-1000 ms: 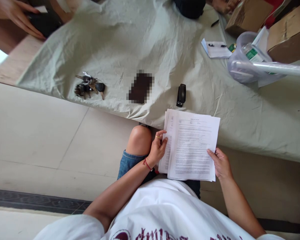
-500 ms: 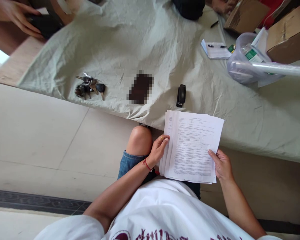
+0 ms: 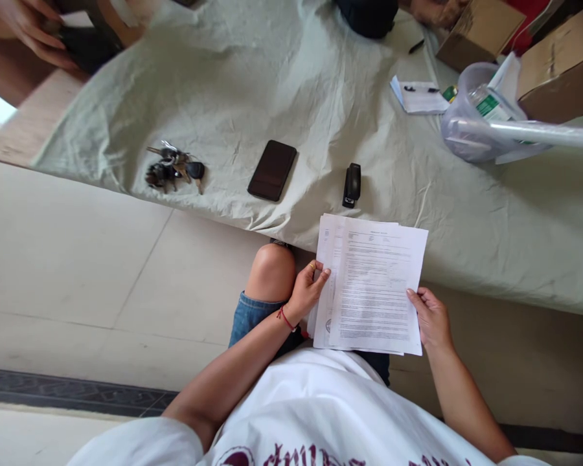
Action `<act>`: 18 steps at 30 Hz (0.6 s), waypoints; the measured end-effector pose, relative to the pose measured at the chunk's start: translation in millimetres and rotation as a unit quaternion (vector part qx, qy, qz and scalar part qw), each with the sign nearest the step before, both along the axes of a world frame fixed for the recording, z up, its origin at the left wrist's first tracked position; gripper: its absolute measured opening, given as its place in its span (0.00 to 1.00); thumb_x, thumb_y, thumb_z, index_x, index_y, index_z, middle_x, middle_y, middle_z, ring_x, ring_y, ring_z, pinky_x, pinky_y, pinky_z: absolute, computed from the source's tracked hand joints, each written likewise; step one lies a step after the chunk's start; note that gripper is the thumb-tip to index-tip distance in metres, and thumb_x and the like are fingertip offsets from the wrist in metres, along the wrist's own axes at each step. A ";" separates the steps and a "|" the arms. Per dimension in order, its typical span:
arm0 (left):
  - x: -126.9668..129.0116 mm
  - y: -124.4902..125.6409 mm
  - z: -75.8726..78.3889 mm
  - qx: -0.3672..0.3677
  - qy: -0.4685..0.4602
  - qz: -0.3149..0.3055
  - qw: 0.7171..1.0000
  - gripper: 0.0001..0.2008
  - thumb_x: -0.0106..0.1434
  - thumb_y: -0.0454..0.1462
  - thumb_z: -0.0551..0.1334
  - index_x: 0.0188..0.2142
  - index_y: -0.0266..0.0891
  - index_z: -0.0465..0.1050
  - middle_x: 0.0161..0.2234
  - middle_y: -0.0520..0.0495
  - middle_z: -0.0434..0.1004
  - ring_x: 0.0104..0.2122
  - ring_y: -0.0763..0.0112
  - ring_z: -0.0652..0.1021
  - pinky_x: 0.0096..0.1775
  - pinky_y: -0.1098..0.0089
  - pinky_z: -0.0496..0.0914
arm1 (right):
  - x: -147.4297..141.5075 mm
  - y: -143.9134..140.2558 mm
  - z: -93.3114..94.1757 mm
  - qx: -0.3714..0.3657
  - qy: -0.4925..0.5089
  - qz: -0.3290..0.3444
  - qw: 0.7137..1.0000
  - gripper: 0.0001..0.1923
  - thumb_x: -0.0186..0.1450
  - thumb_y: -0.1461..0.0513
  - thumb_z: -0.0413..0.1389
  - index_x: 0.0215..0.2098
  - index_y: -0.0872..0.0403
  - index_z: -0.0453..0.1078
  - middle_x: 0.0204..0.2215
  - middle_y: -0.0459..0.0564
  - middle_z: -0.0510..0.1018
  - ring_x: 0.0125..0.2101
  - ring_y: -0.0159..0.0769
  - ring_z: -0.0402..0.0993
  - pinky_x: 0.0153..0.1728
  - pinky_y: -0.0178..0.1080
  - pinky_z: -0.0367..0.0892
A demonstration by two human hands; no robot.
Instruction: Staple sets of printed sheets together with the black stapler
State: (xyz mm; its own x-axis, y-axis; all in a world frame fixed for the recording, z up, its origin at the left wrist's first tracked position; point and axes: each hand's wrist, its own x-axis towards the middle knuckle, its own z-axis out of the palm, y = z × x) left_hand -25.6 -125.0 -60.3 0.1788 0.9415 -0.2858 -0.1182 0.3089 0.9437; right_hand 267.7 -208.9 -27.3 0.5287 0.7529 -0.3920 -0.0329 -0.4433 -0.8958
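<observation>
I hold a stack of printed paper sheets [image 3: 374, 285] over my lap, just below the table's near edge. My left hand [image 3: 307, 291] grips the stack's left side, thumb on top, with the lower sheets fanned out to the left. My right hand [image 3: 430, 317] pinches the stack's lower right corner. A black stapler [image 3: 352, 184] lies on the cloth just beyond the top of the papers. A dark phone [image 3: 272, 170] lies to its left, and a bunch of keys [image 3: 172, 168] farther left.
A pale green cloth [image 3: 296, 84] covers the table. At the far right are a clear plastic jug [image 3: 486, 116] lying on its side, cardboard boxes [image 3: 558, 61] and a small notepad with pen [image 3: 420, 96]. Another person's hand [image 3: 26, 29] is at the top left.
The top sheets have shifted slightly right and down against the lower ones, which now fan out more on the left. My left fingers have spread over the stack's edge.
</observation>
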 end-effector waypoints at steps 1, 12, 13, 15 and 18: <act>0.0 -0.1 0.0 0.003 -0.001 -0.002 1.000 0.20 0.64 0.54 0.65 0.34 0.41 0.64 0.30 0.53 0.69 0.30 0.72 0.67 0.35 0.72 0.64 | 1.7 -0.1 0.3 0.001 0.005 -0.006 1.000 0.21 0.52 0.48 0.73 0.32 0.51 0.76 0.30 0.44 0.82 0.29 0.34 0.76 0.33 0.36 0.72; 0.4 -1.0 -4.6 0.018 -0.021 -0.006 1.000 0.16 0.66 0.50 0.64 0.38 0.41 0.66 0.38 0.48 0.75 0.37 0.68 0.73 0.41 0.70 0.68 | 4.2 5.8 10.7 0.008 0.049 -0.103 0.993 0.24 0.43 0.50 0.78 0.27 0.52 0.73 0.25 0.42 0.81 0.26 0.31 0.75 0.29 0.33 0.72; 0.5 -1.0 -4.6 0.018 -0.023 -0.006 1.000 0.16 0.66 0.50 0.65 0.38 0.41 0.66 0.38 0.48 0.75 0.37 0.67 0.73 0.41 0.70 0.68 | 4.0 5.7 10.9 0.007 0.047 -0.102 0.994 0.25 0.43 0.49 0.78 0.26 0.52 0.72 0.25 0.42 0.81 0.26 0.31 0.74 0.28 0.33 0.71; 0.7 -0.9 -4.1 0.018 -0.026 -0.005 1.000 0.16 0.66 0.50 0.65 0.38 0.41 0.66 0.38 0.48 0.75 0.38 0.67 0.73 0.41 0.69 0.69 | 3.8 5.1 10.4 0.005 0.040 -0.093 0.995 0.25 0.44 0.49 0.77 0.26 0.52 0.72 0.25 0.42 0.80 0.25 0.31 0.73 0.27 0.33 0.71; 1.1 -0.2 -2.5 0.020 -0.027 -0.006 0.999 0.16 0.65 0.50 0.66 0.37 0.41 0.66 0.37 0.49 0.76 0.38 0.67 0.74 0.42 0.69 0.69 | 3.7 3.4 8.2 0.001 0.025 -0.071 0.997 0.24 0.48 0.47 0.76 0.26 0.52 0.71 0.25 0.42 0.79 0.24 0.30 0.72 0.26 0.33 0.70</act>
